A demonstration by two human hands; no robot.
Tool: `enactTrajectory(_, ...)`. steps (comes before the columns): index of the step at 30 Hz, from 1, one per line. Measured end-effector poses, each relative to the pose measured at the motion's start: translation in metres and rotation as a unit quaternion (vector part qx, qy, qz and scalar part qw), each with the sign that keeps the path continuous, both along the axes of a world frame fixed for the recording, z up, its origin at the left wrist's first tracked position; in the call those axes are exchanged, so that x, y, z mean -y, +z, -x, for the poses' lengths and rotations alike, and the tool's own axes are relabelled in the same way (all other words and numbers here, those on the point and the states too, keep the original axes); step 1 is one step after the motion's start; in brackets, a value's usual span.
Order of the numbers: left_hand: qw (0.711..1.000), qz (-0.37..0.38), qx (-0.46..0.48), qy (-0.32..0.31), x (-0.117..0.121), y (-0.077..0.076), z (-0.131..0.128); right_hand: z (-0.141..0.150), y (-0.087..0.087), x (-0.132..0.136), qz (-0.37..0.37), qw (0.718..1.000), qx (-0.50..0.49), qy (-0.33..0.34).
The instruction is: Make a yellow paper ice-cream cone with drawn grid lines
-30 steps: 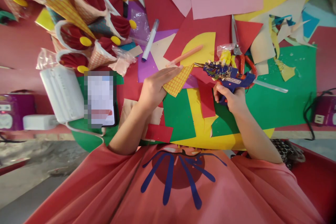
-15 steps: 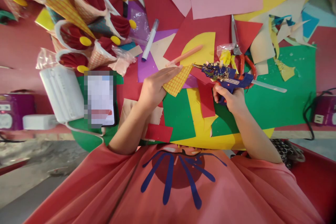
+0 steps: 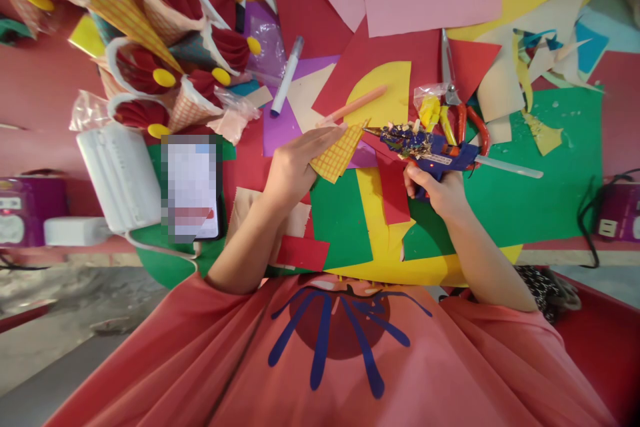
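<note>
My left hand [image 3: 300,159] is closed around a yellow paper cone [image 3: 339,152] with an orange grid pattern; its pointed tip faces up and right. In my right hand [image 3: 440,188] is a blue hot glue gun [image 3: 425,148], its front crusted with scraps and a clear glue stick [image 3: 510,166] poking out the back. The metal nozzle is right at the cone's tip edge; whether they touch I cannot tell. Past the cone lie a peach-coloured stick [image 3: 357,103] and a yellow paper piece with a rounded edge [image 3: 395,80].
Red-handled scissors [image 3: 463,117] and a small bag with yellow pieces [image 3: 430,109] lie beyond the glue gun. Finished-looking paper cones [image 3: 145,67] crowd the upper left. A phone [image 3: 193,187], a white power bank [image 3: 120,177] and a marker [image 3: 287,77] lie left. Coloured paper covers the table.
The glue gun has shifted slightly left, bringing its nozzle from just beyond the cone's tip to down along its edge. My left hand and the cone have hardly moved.
</note>
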State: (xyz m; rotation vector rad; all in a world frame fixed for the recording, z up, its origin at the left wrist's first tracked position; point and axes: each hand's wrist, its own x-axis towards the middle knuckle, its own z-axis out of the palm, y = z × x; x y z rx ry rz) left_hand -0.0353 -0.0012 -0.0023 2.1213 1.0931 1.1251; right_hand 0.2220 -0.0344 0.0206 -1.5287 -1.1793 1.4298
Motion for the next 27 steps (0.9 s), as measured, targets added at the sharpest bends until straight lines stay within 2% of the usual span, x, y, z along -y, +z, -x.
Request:
enactTrajectory(8, 1.000, 0.005, 0.003, -0.002, 0.000, 0.000, 0.000, 0.004, 0.007, -0.001, 0.031, 0.999, 0.002, -0.010)
enactTrajectory(16, 1.000, 0.014, -0.014, 0.002, 0.000, 0.001, 0.001, -0.003, -0.004, 0.002, 0.014, 0.999, 0.034, 0.022)
enactTrajectory(27, 1.000, 0.008, -0.006, 0.008, 0.000, -0.001, 0.002, -0.002, -0.003, 0.005, -0.011, 0.997, 0.053, 0.055)
